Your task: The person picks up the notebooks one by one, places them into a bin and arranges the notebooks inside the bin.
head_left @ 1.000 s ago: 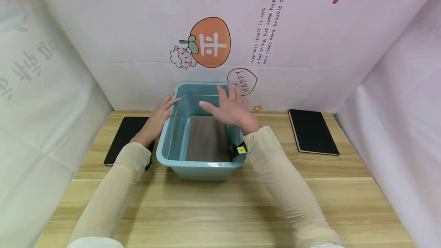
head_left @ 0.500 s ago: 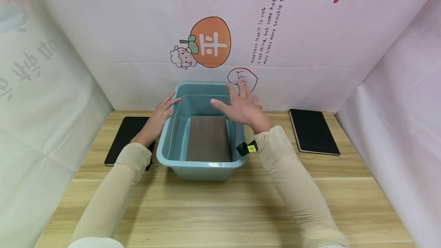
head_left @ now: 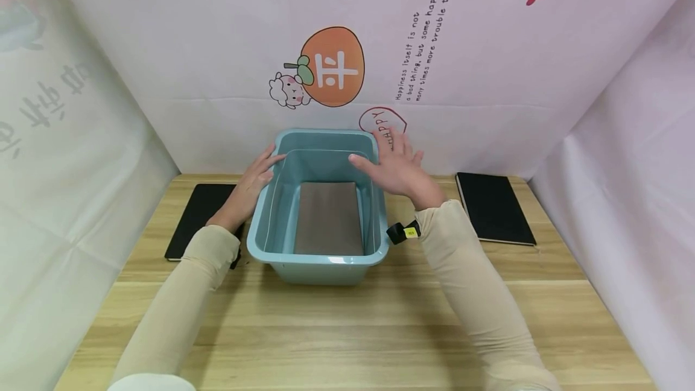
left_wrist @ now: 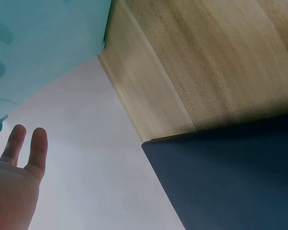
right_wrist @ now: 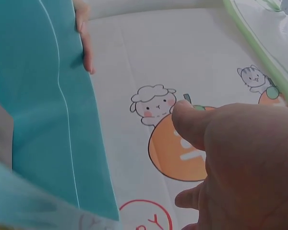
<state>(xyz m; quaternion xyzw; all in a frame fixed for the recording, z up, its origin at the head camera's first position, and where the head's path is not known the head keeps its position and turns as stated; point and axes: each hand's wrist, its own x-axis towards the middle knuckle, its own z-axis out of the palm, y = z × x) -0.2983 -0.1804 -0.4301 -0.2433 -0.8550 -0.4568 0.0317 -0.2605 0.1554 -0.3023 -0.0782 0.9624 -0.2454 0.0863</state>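
Note:
A light blue plastic storage bin (head_left: 320,274) stands on the wooden table, longer from front to back than across. Flat on its floor lies a grey-brown rectangular item (head_left: 328,219), plain on top. My left hand (head_left: 247,192) rests along the bin's left rim, fingers fairly straight. With fingers spread, my right hand (head_left: 399,171) is over the right rim near the far corner, holding nothing. In the right wrist view the thumb and part of the right hand (right_wrist: 249,153) appear beside the bin wall (right_wrist: 81,129).
A black notebook (head_left: 198,219) lies left of the bin, partly under my left forearm. Another black notebook (head_left: 494,209) lies at the right, near the back edge. A printed white cloth (head_left: 467,47) hangs behind the table (head_left: 336,330), with plain cloth at both sides.
My right hand has moved rightward from above the bin's inside to its right rim, uncovering more of the grey-brown item. The left hand and bin stay in place.

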